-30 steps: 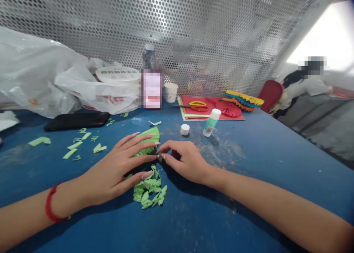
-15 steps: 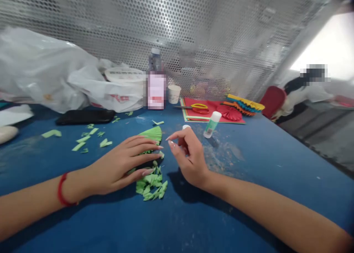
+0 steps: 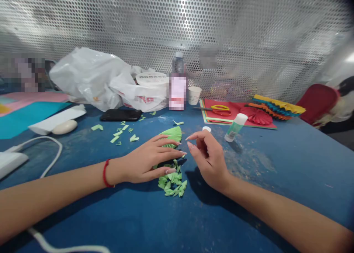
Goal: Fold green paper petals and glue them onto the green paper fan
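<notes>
Fingers spread and palm down, my left hand [image 3: 149,159] lies over a pleated light-green paper fan [image 3: 174,134], covering part of it. Under and beside its thumb is a heap of small green paper scraps [image 3: 173,184]. To the right of the fan, my right hand [image 3: 209,159] is held with fingers curled and the tips of thumb and index finger brought close together; nothing shows between them. A white cap [image 3: 206,129] stands just behind that hand. Further right a glue stick [image 3: 236,127] with a green label stands on the table.
Scissors [image 3: 221,110] and a red pleated fan [image 3: 258,114] lie on stacked coloured paper [image 3: 208,116]. Yellow, blue and orange pleated strips [image 3: 279,107] rest beside them. Behind are a paper cup [image 3: 194,95], phone [image 3: 177,92], bottle [image 3: 179,64] and plastic bags [image 3: 91,78]. A black phone [image 3: 121,115] lies left.
The view has swung left, so everything sits further right and a white cable and blue and pink paper show at left. Both hands keep nearly the same pose over the table.
</notes>
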A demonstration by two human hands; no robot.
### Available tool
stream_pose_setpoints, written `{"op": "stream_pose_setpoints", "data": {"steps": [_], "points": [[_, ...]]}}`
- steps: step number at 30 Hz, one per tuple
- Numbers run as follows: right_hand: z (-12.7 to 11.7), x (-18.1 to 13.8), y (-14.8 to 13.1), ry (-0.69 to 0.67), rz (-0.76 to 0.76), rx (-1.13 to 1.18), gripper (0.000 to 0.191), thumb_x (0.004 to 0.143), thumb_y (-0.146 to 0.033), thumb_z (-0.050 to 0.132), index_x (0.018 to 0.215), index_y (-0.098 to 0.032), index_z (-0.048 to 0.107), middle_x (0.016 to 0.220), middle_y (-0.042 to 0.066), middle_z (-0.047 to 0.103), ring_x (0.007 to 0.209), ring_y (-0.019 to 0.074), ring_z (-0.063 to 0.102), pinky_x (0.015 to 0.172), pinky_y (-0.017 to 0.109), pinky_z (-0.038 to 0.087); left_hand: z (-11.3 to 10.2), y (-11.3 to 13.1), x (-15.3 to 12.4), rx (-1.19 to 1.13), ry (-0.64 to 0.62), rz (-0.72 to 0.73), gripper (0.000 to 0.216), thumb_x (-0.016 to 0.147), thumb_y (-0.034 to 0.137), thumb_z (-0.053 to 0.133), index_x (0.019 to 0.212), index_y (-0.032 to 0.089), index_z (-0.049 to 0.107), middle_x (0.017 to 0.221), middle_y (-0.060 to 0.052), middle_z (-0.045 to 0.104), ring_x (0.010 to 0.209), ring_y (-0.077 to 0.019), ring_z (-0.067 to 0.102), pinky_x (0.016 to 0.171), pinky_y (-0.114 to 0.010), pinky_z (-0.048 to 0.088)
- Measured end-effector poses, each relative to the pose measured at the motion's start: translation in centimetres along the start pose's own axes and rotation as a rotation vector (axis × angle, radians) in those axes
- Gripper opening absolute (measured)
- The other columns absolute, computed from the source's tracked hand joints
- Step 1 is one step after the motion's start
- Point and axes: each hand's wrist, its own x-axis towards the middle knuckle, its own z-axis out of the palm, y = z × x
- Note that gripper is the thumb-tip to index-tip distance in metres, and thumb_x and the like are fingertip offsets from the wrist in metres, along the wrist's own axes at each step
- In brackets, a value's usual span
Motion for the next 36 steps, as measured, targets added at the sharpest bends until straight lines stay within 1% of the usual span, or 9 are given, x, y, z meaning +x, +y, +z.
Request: {"op": "stream_pose_setpoints", "data": {"steps": [3,9,13,16,20,24,28,32,36], "points": [[0.1,-0.1,-0.1,-0.016,-0.023,-0.011,0.012,0.093,-0.017,0.054,0.103,-0.02,0.059,0.072,-0.005,0.045,0.058,0.0098,0.042,0.056,0.027,0.035,-0.1,0.2,0.4,-0.037,-0.053,-0.001,0.045,0.1,0.041,0.049,0.139,0.019,0.056,0.142,-0.007,0.061,0.148,-0.0274,0.035,0.124,-0.045,0.013],[0.2,-0.3,-0.1,-0.023,-0.059,-0.015,0.017,0.093,-0.015,0.055,0.108,-0.022,0.056,0.076,-0.005,0.047,0.057,0.0086,0.043,0.052,0.024,0.037,-0.4,0.1,0.9,-0.07,-0.121,0.033,0.054,0.099,0.047,0.051,0.146,0.021,0.052,0.147,-0.007,0.056,0.152,-0.0294,0.027,0.126,-0.048,0.007],[-1.0,1.2,-0.3,0.217,-0.195,-0.049,0.025,0.089,-0.012,0.059,0.11,-0.025,0.056,0.088,-0.002,0.052,0.063,0.0103,0.046,0.056,0.027,0.039,-0.4,-0.1,0.9,-0.09,-0.12,0.037,0.054,0.099,0.046,0.05,0.149,0.026,0.047,0.15,-0.004,0.053,0.151,-0.0293,0.03,0.126,-0.048,0.005],[-4.0,4.1,-1.3,0.563,-0.292,-0.054,0.024,0.086,-0.012,0.063,0.103,-0.027,0.056,0.091,-0.001,0.05,0.069,0.0133,0.047,0.062,0.03,0.039,-0.3,-0.3,0.8,-0.104,-0.14,0.034,0.056,0.101,0.045,0.047,0.153,0.025,0.041,0.154,-0.004,0.048,0.152,-0.0272,0.026,0.126,-0.044,0.002],[-10.8,8.6,-2.9,0.604,-0.2,-0.233,0.026,0.083,-0.007,0.065,0.095,-0.029,0.059,0.09,-0.001,0.053,0.084,0.0165,0.053,0.074,0.034,0.042,0.0,-0.7,0.6,-0.101,-0.143,0.018,0.052,0.103,0.042,0.044,0.153,0.027,0.04,0.154,-0.002,0.048,0.152,-0.0259,0.027,0.125,-0.043,0.0],[-17.5,10.9,-1.2,0.296,0.064,-0.258,0.005,0.085,-0.022,0.067,0.084,-0.027,0.066,0.076,-0.003,0.061,0.081,0.0158,0.06,0.079,0.039,0.041,0.2,-0.9,0.7,-0.103,-0.105,0.019,0.053,0.102,0.038,0.046,0.154,0.031,0.037,0.152,-0.002,0.051,0.15,-0.0258,0.033,0.124,-0.043,0.007],[-21.4,9.9,4.6,0.096,0.286,-0.272,0.018,0.076,-0.024,0.079,0.085,-0.027,0.064,0.07,-0.002,0.061,0.07,0.0185,0.06,0.065,0.035,0.046,0.3,-0.9,0.8,-0.081,-0.075,0.032,0.053,0.102,0.035,0.047,0.154,0.032,0.036,0.15,-0.002,0.054,0.149,-0.0253,0.035,0.124,-0.044,0.009],[-21.6,7.7,7.9,-0.222,0.514,-0.24,0.035,0.058,-0.016,0.089,0.088,-0.02,0.07,0.08,0.007,0.071,0.076,0.025,0.067,0.067,0.04,0.055,0.3,-0.8,0.8,-0.056,-0.038,0.036,0.051,0.102,0.037,0.049,0.152,0.033,0.04,0.148,-0.004,0.056,0.15,-0.0264,0.033,0.124,-0.048,0.004],[-18.2,6.8,6.9,-0.607,0.631,-0.06,0.064,0.053,-0.018,0.09,0.113,-0.023,0.07,0.119,0.008,0.07,0.115,0.0265,0.064,0.102,0.044,0.049,0.4,-0.9,0.7,-0.033,-0.039,0.044,0.051,0.101,0.038,0.05,0.152,0.035,0.04,0.147,-0.002,0.057,0.151,-0.0269,0.03,0.124,-0.051,-0.005]]}}
